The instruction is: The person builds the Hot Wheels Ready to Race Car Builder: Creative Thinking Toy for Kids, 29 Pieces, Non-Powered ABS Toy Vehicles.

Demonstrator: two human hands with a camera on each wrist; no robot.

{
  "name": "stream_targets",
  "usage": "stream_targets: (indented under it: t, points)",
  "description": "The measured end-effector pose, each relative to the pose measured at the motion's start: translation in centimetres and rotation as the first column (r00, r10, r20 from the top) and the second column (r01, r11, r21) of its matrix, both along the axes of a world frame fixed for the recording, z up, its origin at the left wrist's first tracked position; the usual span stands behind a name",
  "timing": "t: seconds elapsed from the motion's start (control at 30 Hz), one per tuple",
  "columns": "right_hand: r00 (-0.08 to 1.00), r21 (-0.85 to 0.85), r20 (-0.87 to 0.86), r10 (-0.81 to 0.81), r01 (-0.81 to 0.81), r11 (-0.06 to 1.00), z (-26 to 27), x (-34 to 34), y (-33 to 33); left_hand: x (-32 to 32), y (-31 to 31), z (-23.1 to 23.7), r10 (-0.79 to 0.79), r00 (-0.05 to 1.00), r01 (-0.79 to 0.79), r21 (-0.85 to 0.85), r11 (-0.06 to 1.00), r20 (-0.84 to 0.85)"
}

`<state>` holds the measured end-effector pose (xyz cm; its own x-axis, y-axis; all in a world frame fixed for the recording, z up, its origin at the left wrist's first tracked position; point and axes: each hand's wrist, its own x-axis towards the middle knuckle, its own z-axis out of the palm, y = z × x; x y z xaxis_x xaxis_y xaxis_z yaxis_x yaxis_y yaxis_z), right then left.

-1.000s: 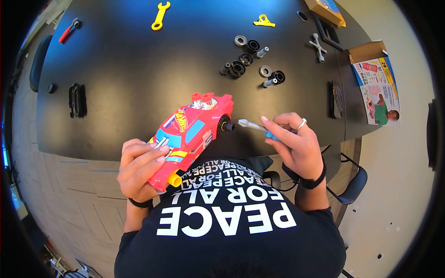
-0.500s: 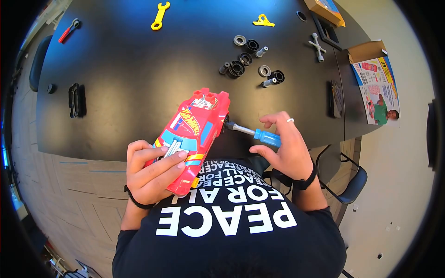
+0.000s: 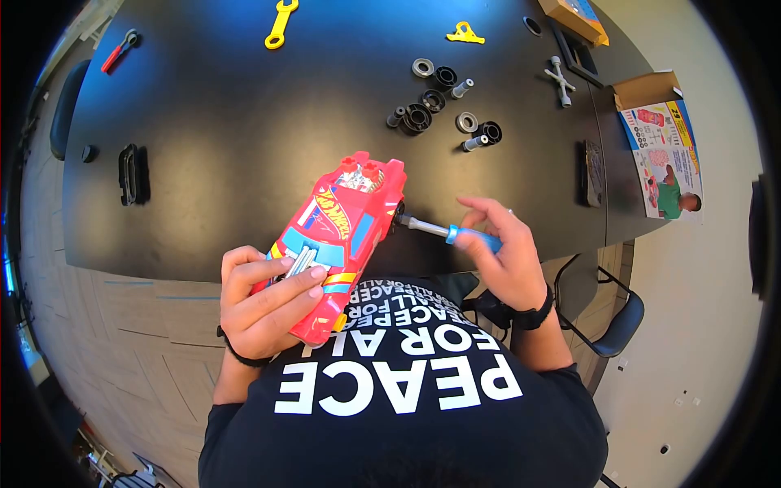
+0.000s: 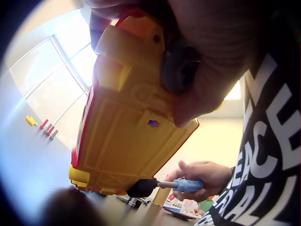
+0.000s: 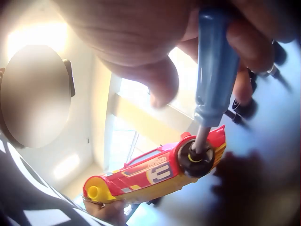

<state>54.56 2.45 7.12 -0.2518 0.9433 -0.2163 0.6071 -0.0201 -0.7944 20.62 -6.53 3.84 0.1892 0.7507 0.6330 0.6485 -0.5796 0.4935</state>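
A red toy car (image 3: 338,220) with a yellow underside (image 4: 131,127) is held up near the table's front edge, my left hand (image 3: 268,299) gripping its lower end. Fingers lie across the top, and the thumb presses the underside in the left wrist view. My right hand (image 3: 512,264) holds a screwdriver (image 5: 214,70) by its blue handle, the thumb along it in the head view. Its shaft points into the middle of the black wheel (image 5: 184,165) on the car's side. The wheel hides the screwdriver's tip.
Behind the car lie several black wheels (image 3: 417,119), silver rings (image 3: 466,122) and grey pegs (image 3: 475,143). Farther off are a yellow wrench (image 3: 278,28), a red-handled tool (image 3: 120,51), a yellow piece (image 3: 464,33) and a grey cross wrench (image 3: 559,81). A printed box (image 3: 661,146) stands right.
The screwdriver has moved left to the wheel while the car turned more top-up. My right hand's fingers, spread half a second ago, have come back round the handle.
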Motion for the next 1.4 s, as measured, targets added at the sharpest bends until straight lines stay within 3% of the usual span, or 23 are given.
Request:
stream_targets:
  t: [0.07,0.1,0.17,0.2,0.27,0.3,0.37,0.5,0.6,0.67,0.7,0.77,0.8,0.87,0.9,0.97,1.0,1.07,1.2,1.3,1.37,1.4]
  points:
    - [0.989,0.2,0.117,0.086,-0.108,0.974,1.1,-0.9,0.0,-0.1,0.0,-0.2,0.003,1.0,-0.003,0.011,1.0,-0.005]
    - [0.989,0.199,0.117,0.086,-0.108,0.974,0.6,-0.6,0.0,-0.1,-0.1,-0.3,0.004,1.0,-0.004,0.012,1.0,-0.006]
    - [0.998,-0.043,-0.047,0.033,-0.035,0.998,-0.7,0.3,0.1,-0.1,-0.1,-0.2,0.004,1.0,-0.004,0.014,1.0,-0.007]
    - [0.998,-0.043,-0.047,0.033,-0.035,0.998,-0.3,0.1,0.0,0.0,-0.1,-0.1,-0.002,1.0,0.002,0.002,1.0,0.006]
    - [0.983,0.196,0.142,0.118,-0.145,0.97,1.2,-0.8,0.0,0.0,-0.1,0.0,-0.004,1.0,0.004,-0.011,1.0,0.018]
    - [0.983,0.195,0.141,0.119,-0.146,0.97,1.2,-0.7,0.0,0.0,-0.2,-0.1,-0.003,1.0,0.003,-0.012,1.0,0.02]
    - [0.996,-0.043,0.053,0.067,-0.064,0.997,0.8,-0.2,0.0,0.0,-0.2,-0.1,-0.004,1.0,0.004,-0.013,1.0,0.022]
    - [0.997,0.028,-0.056,0.047,-0.045,0.999,-0.3,-0.1,-0.2,0.0,-0.2,-0.2,0.005,1.0,-0.004,-0.007,1.0,0.014]
    - [0.991,0.101,0.087,0.099,-0.108,0.989,0.6,-0.4,-0.3,0.1,-0.3,-0.1,0.004,1.0,-0.004,-0.013,1.0,0.012]
    - [0.998,-0.052,0.032,0.061,-0.06,0.997,-0.1,0.3,-0.2,0.1,-0.3,0.0,0.002,1.0,-0.002,-0.015,1.0,0.011]
    - [0.998,-0.051,0.031,0.062,-0.06,0.997,0.1,0.0,-0.2,0.0,-0.3,0.0,0.001,1.0,-0.001,-0.021,1.0,0.01]
    - [0.973,0.214,0.168,0.155,-0.19,0.958,0.9,-0.7,-0.2,0.0,-0.3,0.0,0.001,1.0,-0.001,-0.027,1.0,0.009]
    - [0.973,0.213,0.168,0.156,-0.19,0.958,0.5,-0.5,-0.2,0.1,-0.3,0.0,0.003,1.0,-0.003,-0.023,1.0,0.007]
    - [0.999,-0.087,-0.017,0.049,-0.05,0.995,-0.5,0.3,-0.2,0.1,-0.2,0.0,0.002,1.0,-0.002,-0.019,1.0,0.004]
    - [0.999,-0.088,-0.018,0.048,-0.049,0.995,-0.3,0.0,-0.3,0.1,-0.2,0.0,0.002,1.0,-0.002,-0.017,1.0,0.004]
    - [0.985,0.174,0.101,0.139,-0.155,0.972,0.5,-0.7,-0.3,0.1,-0.2,0.0,0.006,1.0,-0.006,-0.017,1.0,0.003]
    - [0.985,0.173,0.101,0.14,-0.156,0.972,0.4,-0.6,-0.3,0.1,-0.2,0.0,0.005,1.0,-0.005,-0.019,1.0,0.004]
    - [0.996,-0.049,0.035,0.08,-0.078,0.996,0.0,0.0,-0.3,0.1,-0.3,0.0,0.003,1.0,-0.003,-0.021,1.0,0.006]
    - [0.996,0.042,0.016,0.087,-0.088,0.995,0.0,-0.1,-0.3,0.1,-0.3,0.0,0.003,1.0,-0.003,-0.019,1.0,0.005]
    - [0.985,0.075,0.115,0.127,-0.136,0.988,0.7,-0.4,-0.2,0.1,-0.3,0.0,0.002,1.0,-0.002,-0.021,1.0,0.006]
    - [1.0,-0.222,-0.016,-0.015,0.011,0.975,0.9,-0.5,0.0,0.1,-0.3,0.0,0.003,1.0,-0.003,-0.02,1.0,0.006]
    - [1.0,-0.222,-0.016,-0.013,0.009,0.975,0.9,-0.5,-0.1,0.1,-0.3,0.1,0.001,1.0,-0.001,-0.027,1.0,0.008]
